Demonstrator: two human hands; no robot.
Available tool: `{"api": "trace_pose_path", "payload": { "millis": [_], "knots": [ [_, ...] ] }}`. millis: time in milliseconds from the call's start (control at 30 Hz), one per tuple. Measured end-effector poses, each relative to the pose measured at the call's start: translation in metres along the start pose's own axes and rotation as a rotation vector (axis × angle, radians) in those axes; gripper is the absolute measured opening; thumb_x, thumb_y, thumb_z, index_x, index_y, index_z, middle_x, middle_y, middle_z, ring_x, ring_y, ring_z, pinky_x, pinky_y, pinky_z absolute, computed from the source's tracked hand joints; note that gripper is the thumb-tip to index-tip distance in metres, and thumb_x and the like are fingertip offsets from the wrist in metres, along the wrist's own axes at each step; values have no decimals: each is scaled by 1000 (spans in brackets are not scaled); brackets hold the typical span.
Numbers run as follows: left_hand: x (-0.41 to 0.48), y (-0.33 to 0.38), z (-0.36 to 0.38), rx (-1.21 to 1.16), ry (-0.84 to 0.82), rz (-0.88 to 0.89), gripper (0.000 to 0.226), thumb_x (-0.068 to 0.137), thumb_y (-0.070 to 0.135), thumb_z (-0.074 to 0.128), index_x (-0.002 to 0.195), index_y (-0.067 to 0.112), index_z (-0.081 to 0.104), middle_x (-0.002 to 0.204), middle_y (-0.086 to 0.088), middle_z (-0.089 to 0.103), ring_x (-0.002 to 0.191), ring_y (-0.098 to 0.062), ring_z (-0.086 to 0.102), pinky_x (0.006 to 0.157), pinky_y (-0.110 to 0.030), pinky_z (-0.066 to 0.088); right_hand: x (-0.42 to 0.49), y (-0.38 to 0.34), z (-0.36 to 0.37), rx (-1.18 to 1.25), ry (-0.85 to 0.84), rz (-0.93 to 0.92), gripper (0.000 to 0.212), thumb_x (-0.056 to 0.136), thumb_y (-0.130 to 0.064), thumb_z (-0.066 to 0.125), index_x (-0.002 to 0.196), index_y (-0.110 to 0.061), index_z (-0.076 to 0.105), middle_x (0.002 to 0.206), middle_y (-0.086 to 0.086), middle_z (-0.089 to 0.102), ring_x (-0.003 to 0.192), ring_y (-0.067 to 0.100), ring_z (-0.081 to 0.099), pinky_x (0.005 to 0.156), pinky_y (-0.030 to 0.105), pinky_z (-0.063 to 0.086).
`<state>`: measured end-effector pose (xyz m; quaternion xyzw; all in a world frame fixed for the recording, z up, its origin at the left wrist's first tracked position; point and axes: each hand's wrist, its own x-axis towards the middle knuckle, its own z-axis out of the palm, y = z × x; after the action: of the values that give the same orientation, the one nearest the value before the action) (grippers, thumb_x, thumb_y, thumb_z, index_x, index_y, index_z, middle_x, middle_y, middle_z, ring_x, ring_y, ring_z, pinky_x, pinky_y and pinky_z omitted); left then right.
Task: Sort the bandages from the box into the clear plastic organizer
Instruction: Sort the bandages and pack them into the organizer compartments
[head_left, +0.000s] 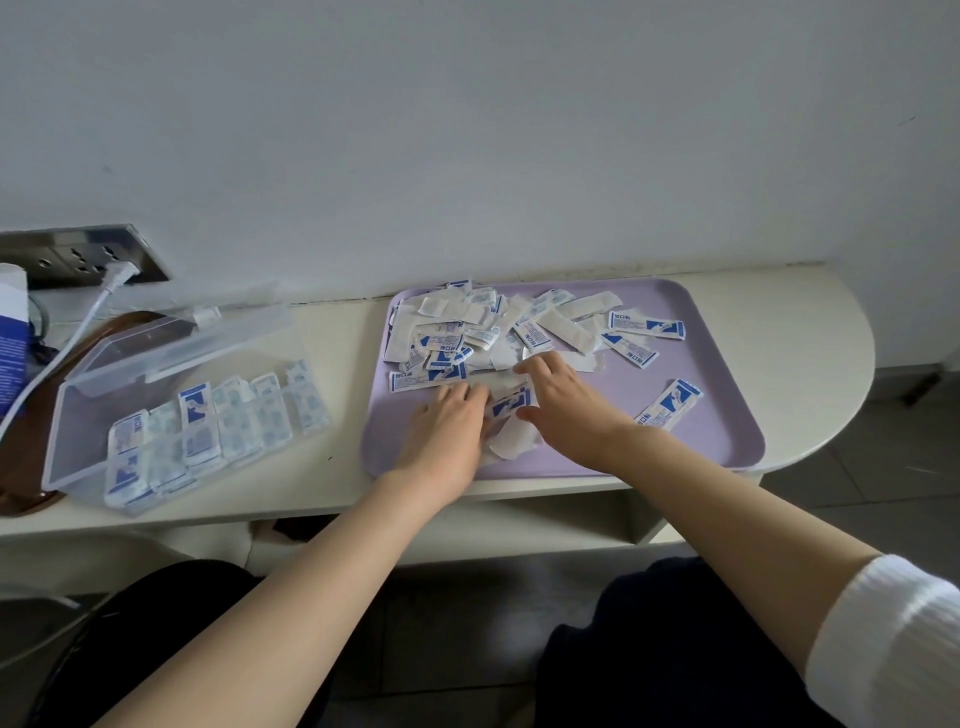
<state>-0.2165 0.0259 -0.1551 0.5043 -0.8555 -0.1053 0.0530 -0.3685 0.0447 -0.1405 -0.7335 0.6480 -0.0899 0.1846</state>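
While both forearms reach over the near edge of the surface (337, 338), the left hand (447, 415) and right hand (566, 400) lie palm down on the lavender tray (727, 452).

Left hand: fingers (470, 397) nearly straight and close together, tips resting on white wrappers at the near edge of the loose pile of bandages (483, 332). We see nothing gripped.

Right hand: fingers (535, 366) spread wide and relaxed, forefinger stretched toward the pile, thumb held apart below it. One blue-and-white bandage (511, 402) lies between the two hands, in the gap between right thumb and forefinger, touching both hands. Whether it is raised off the tray we cannot tell.

Pile: covers the far left half of the tray, wrappers overlapping at all angles. A single bandage (670, 402) lies alone near the right forearm.

Left of the tray, apart from it, stands the clear plastic organizer (72, 415), lid (171, 338) open and leaning back. Sorted bandages (208, 426) stand in rows along its near side.

A blue-and-white box (13, 338) shows at the far left edge, beside a white cable (62, 343) plugged into a wall socket (83, 257).
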Motion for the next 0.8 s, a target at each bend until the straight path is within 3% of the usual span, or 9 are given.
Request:
{"api": "trace_pose_path", "payload": {
  "millis": [233, 367, 433, 533, 600, 667, 800],
  "knots": [
    [-4, 4, 3, 149, -32, 13, 41, 87, 5, 45, 127, 12, 34, 126, -9, 38, 119, -27, 36, 89, -33, 35, -3, -5, 12, -26, -44, -88, 53, 92, 5, 41, 142, -4, 24, 145, 9, 24, 134, 23, 30, 97, 22, 28],
    [-6, 6, 4, 102, -37, -11, 33, 94, 15, 41, 126, 13, 35, 126, -8, 38, 118, -27, 35, 89, -32, 32, -4, -11, 15, 56, -29, -105, 65, 84, 16, 37, 143, -7, 24, 146, 7, 24, 132, 25, 35, 99, 28, 37],
    [-6, 6, 5, 83, -23, -11, 30, 98, 19, 35, 127, 12, 35, 126, -9, 39, 118, -27, 35, 91, -34, 31, -1, -10, 17, 79, -16, -99, 61, 85, 14, 40, 140, -10, 30, 142, 6, 30, 124, 27, 44, 96, 35, 42],
    [-7, 5, 4, 86, -21, 12, 29, 99, 18, 33, 127, 11, 37, 124, -10, 42, 117, -27, 39, 90, -34, 32, 3, -6, 16, 77, 46, -102, 34, 91, 3, 48, 123, -8, 51, 124, 10, 47, 106, 31, 55, 87, 43, 47],
    [-7, 6, 3, 54, -7, 17, 25, 98, 15, 33, 121, 10, 40, 120, -9, 45, 114, -27, 42, 88, -34, 33, 3, -5, 10, 46, 87, -117, 20, 94, -5, 49, 110, -6, 60, 110, 11, 54, 100, 30, 56, 83, 42, 47],
    [-8, 8, -1, -27, 45, 0, 19, 99, 15, 33, 113, 9, 44, 115, -9, 48, 109, -26, 45, 85, -34, 34, 1, -5, 2, 69, 149, -117, 19, 95, -6, 47, 106, -6, 63, 105, 10, 56, 97, 26, 55, 80, 39, 48],
    [-10, 14, -14, -170, 124, -67, 19, 100, 19, 33, 104, 8, 48, 107, -10, 57, 102, -29, 50, 80, -35, 33, -1, -6, -11, 182, 198, -99, 23, 98, -5, 40, 112, -7, 58, 112, 8, 57, 100, 23, 53, 84, 29, 43]
  ]
}}
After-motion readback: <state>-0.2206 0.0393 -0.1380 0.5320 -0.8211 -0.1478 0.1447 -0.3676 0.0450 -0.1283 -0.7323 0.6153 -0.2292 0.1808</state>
